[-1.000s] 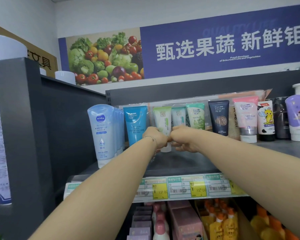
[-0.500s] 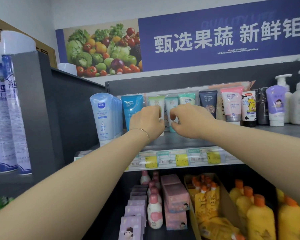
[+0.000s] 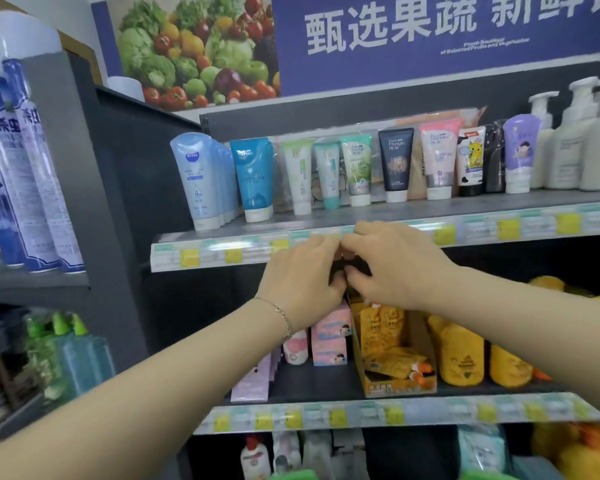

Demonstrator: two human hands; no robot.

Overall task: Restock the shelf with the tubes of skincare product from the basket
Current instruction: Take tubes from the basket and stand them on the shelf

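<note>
**Tubes lined up cap-down on the upper shelf**

Across the middle of the frame, the grey shelf (image 3: 430, 206) carries a row of tubes standing upright on their caps. From the left there is a file of pale blue NIVEA tubes (image 3: 196, 178), then a blue tube (image 3: 255, 178), a white-and-green tube (image 3: 300, 174), a shorter white-and-teal tube (image 3: 329, 174), a green tube (image 3: 358, 168), a navy tube (image 3: 396, 161) and a pink tube (image 3: 439, 157).

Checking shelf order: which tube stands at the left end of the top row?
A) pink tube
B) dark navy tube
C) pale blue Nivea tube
C: the pale blue Nivea tube stands leftmost, with the teal-blue tube to its right.
</note>
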